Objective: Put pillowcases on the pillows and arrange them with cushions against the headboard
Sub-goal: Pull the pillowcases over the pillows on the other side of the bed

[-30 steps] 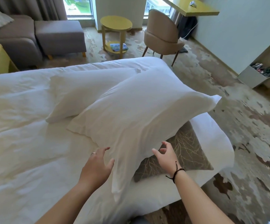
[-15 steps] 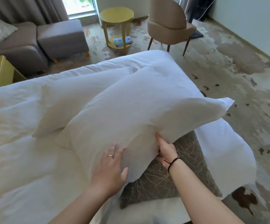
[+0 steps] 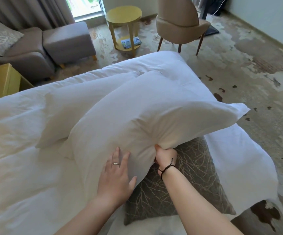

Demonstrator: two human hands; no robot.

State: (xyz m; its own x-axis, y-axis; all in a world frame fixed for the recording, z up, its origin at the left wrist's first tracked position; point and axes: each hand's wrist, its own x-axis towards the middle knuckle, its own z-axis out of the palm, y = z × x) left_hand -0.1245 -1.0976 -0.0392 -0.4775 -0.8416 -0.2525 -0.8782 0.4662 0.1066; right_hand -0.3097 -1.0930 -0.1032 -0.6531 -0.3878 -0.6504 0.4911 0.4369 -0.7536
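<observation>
Right now: right hand (image 3: 165, 156) clenched tight on the near edge of the big white pillow (image 3: 147, 119), cloth bunched up in the fist, black string around the wrist. Left hand (image 3: 116, 177) flat and spread on the same pillow, just beside the right one, fingers (image 3: 116, 154) pressing the soft side, grasping nothing (a ring on one finger). Pillow already inside its white case, tilted, near end lifted a little by the fist, far corner sticking out past the bed's right side. Under that near end, a brown cushion (image 3: 184, 189) with a pale twig pattern, lying flat on the white bed (image 3: 27, 167). Behind the big pillow, a second white pillow (image 3: 79, 107), partly covered by it, resting on the rumpled sheet. Further out, to the left of the bed, a yellow box (image 3: 0, 80), a grey sofa (image 3: 29, 50) with its own patterned cushion, and a grey footstool (image 3: 68, 41) touching the sofa. Past the bed's far end, a round yellow side table (image 3: 123, 15) with small booklets on its low shelf, and a tan chair (image 3: 179, 26) near it on the blotchy carpet (image 3: 249, 78).
</observation>
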